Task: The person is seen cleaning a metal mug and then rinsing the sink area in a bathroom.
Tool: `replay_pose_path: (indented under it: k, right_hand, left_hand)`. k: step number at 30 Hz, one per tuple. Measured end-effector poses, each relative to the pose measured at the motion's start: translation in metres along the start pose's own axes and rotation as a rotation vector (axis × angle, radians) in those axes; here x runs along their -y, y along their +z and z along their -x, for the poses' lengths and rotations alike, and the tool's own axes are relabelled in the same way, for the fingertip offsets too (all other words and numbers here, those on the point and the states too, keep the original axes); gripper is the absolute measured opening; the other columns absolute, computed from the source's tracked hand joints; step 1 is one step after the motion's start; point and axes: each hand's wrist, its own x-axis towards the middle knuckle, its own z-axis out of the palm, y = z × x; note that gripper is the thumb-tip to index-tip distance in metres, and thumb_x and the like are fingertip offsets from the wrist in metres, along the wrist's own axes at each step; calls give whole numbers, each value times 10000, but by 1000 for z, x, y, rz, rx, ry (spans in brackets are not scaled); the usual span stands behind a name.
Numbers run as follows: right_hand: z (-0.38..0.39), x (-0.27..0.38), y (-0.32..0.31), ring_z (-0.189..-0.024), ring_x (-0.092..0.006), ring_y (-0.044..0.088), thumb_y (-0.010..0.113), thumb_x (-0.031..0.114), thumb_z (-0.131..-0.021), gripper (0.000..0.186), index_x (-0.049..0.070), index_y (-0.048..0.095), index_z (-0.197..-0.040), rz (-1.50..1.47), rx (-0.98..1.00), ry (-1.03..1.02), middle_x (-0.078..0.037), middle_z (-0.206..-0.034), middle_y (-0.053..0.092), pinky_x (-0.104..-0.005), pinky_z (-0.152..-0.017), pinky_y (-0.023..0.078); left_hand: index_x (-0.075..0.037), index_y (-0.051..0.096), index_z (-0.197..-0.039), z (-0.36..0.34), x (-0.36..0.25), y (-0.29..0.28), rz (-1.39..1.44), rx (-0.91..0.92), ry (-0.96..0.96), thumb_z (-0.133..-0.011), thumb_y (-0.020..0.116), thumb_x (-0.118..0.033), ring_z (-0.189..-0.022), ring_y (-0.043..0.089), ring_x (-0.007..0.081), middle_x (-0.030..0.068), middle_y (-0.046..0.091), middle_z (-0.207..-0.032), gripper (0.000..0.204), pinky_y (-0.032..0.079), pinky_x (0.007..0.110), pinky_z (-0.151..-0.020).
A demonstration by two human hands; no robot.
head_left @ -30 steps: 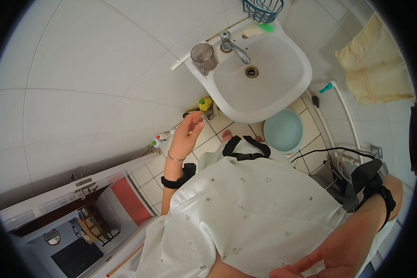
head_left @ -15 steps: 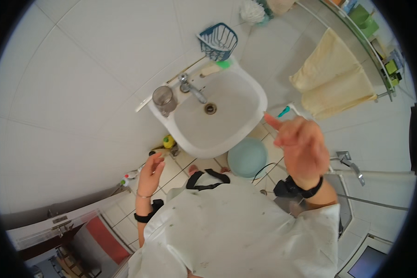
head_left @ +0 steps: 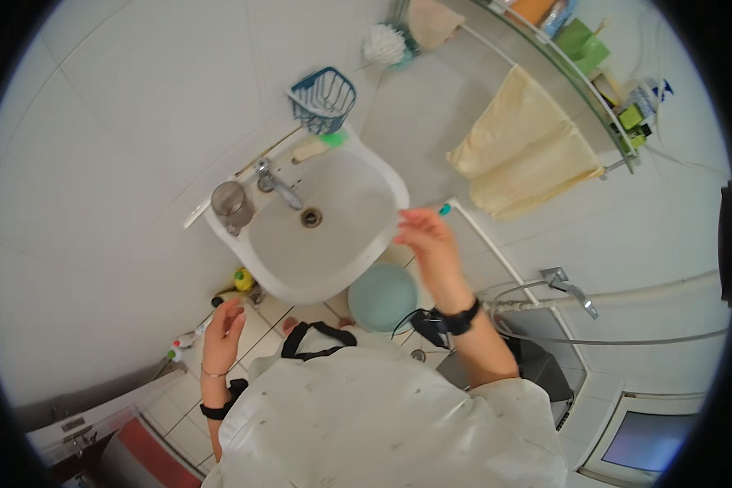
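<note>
My right hand [head_left: 420, 241] is raised at the right side of the white sink [head_left: 358, 191], its loosely bent fingertips by the rim; I cannot tell if they touch it. My left hand [head_left: 221, 329] hangs below the sink's left side, open and holding nothing. On the sink's back ledge are a clear grey cup [head_left: 228, 198] and a cream-and-green item [head_left: 329, 140], either side of the silver tap [head_left: 283, 192]. A light blue basin [head_left: 383, 297] sits on the tiled floor under the sink's right side.
A blue wire basket [head_left: 324, 96] is on the wall behind the sink. A yellow towel [head_left: 520, 150] hangs below a glass shelf [head_left: 559, 57] with containers. A shower mixer [head_left: 573, 289] with hoses is at right. A yellow bottle [head_left: 243, 279] stands on the floor near the left wall.
My right hand has risen from beside my body at lower right to the sink's right rim. The view has shifted, showing more of the right wall and shelf.
</note>
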Motion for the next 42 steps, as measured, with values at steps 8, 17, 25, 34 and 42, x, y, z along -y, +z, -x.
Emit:
replay_pose_path:
  k: [8, 17, 25, 34, 42]
  right_hand:
    - [-35, -94, 9, -984, -189, 541, 510, -86, -684, 410, 25, 561, -1076, 135, -22, 305, -88, -1023, 545, -261, -612, 429]
    - [-72, -82, -33, -966, -176, 528, 575, -117, -701, 402, 20, 556, -1079, 163, -74, 196, -68, -1004, 541, -285, -754, 498]
    - [-92, -25, -46, -848, -145, 515, 584, -132, -662, 446, 21, 563, -1080, 60, -181, 47, -62, -1002, 534, -250, -661, 452]
    - [-72, 14, -43, -713, -100, 524, 651, -16, -751, 315, 28, 573, -1052, 173, -202, 73, -31, -933, 578, -223, -580, 410]
    - [-58, 68, -12, -741, -103, 550, 603, 123, -862, 157, 60, 586, -1004, 232, -92, 60, -41, -994, 619, -236, -580, 468]
  left_hand:
    - [-36, 482, -1232, 5, 3, 1, 11, 0, 9, -900, 548, -86, -967, 587, 182, 122, 615, -1038, 342, 458, 300, -869]
    - [-23, 480, -1237, 21, 12, -7, 10, -38, -47, -895, 556, -81, -931, 577, 155, 98, 611, -1006, 355, 457, 283, -846]
    - [-7, 476, -1233, 21, 16, -11, 27, -50, -61, -893, 551, -55, -958, 567, 154, 92, 605, -998, 351, 451, 284, -867]
    - [-16, 540, -1150, 40, -169, -41, 210, 34, 349, -856, 587, -146, -960, 607, 196, 115, 604, -1084, 325, 461, 303, -859]
    - [-163, 547, -1091, 71, -274, -86, 276, 519, 949, -849, 591, -473, -1114, 450, 272, 66, 474, -1128, 396, 329, 594, -989]
